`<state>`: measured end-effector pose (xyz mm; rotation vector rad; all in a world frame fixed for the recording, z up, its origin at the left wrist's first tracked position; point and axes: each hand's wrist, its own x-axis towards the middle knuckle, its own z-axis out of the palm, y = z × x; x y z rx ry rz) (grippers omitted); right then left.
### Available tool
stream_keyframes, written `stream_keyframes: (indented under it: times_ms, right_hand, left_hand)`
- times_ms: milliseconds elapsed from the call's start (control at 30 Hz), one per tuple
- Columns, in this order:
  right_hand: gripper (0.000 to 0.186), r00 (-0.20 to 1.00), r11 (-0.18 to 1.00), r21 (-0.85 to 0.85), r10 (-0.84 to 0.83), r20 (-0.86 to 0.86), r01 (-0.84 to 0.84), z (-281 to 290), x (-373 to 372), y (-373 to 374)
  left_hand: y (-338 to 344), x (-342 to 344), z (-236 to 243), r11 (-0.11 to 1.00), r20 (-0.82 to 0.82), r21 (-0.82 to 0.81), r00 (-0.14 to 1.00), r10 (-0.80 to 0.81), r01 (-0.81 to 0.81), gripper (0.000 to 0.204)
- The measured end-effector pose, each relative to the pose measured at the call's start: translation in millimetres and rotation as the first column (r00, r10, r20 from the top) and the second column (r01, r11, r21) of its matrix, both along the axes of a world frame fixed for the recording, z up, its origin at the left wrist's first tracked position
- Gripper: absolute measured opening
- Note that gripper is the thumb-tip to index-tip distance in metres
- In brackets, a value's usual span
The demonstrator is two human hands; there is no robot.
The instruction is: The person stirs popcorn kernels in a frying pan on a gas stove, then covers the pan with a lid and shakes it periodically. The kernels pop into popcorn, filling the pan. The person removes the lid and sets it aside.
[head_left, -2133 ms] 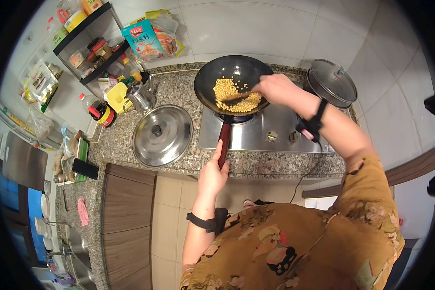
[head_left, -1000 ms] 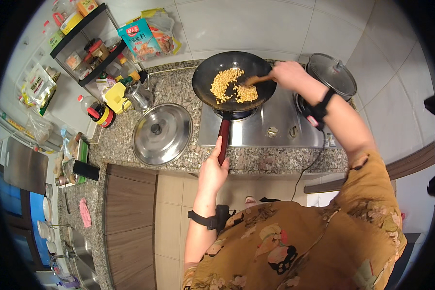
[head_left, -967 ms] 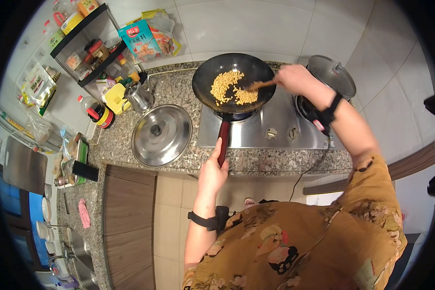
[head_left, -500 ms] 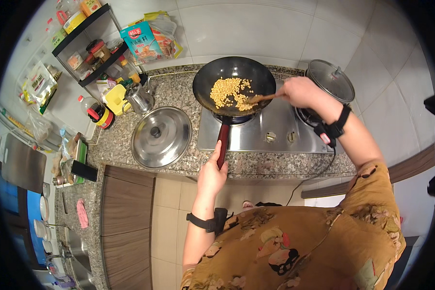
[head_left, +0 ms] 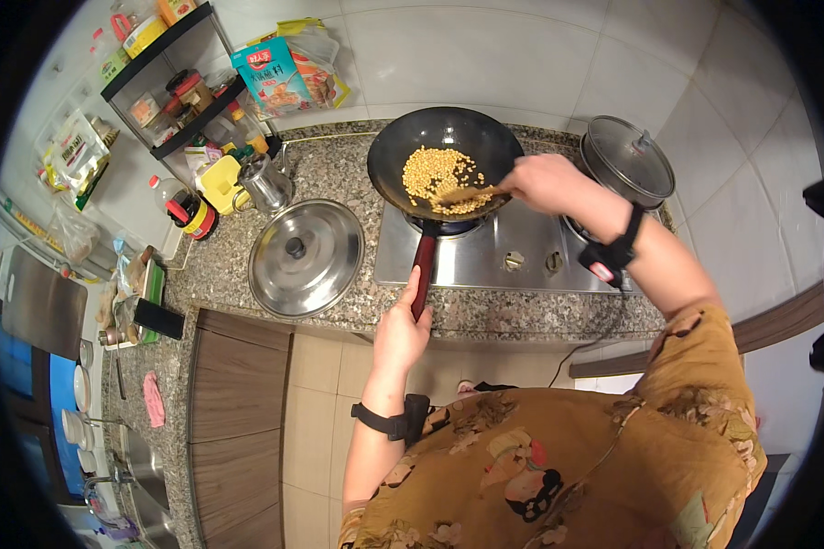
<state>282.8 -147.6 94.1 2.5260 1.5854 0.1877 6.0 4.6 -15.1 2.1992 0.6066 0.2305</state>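
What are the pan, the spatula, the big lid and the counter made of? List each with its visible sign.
Pan: dark metal, matte black inside; handle looks like red plastic or coating.
Spatula: probably wood, pale brown, dull.
Lid: polished steel, mirror shine, dark knob.
Counter: speckled grey-brown stone, likely granite, glossy.

Left hand [head_left: 401,331]: grips the red handle [head_left: 423,270] of a black pan [head_left: 444,160].
Right hand [head_left: 547,182]: holds a wooden spatula [head_left: 467,194] in the yellow kernels [head_left: 435,171].
Pan: sits on a steel stove [head_left: 508,256].
Beside: a steel lid [head_left: 306,257] lies on the speckled counter [head_left: 339,174]; a lidded pot [head_left: 628,161] stands to the right.
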Motion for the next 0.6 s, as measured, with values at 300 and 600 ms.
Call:
stream_keyframes:
  times_ms: [300,600]
  right_hand:
    - [0.019,0.996,0.995,0.056,-0.084,0.020,0.083,18,20,-32]
    - [0.023,0.999,1.000,-0.023,0.011,-0.049,-0.013,17,8,-22]
  left_hand:
    - [1,0,0,1.000,0.017,-0.006,1.000,-0.008,0.009,0.071]
    - [1,1,6,0.998,-0.053,-0.056,0.999,-0.011,0.008,0.070]
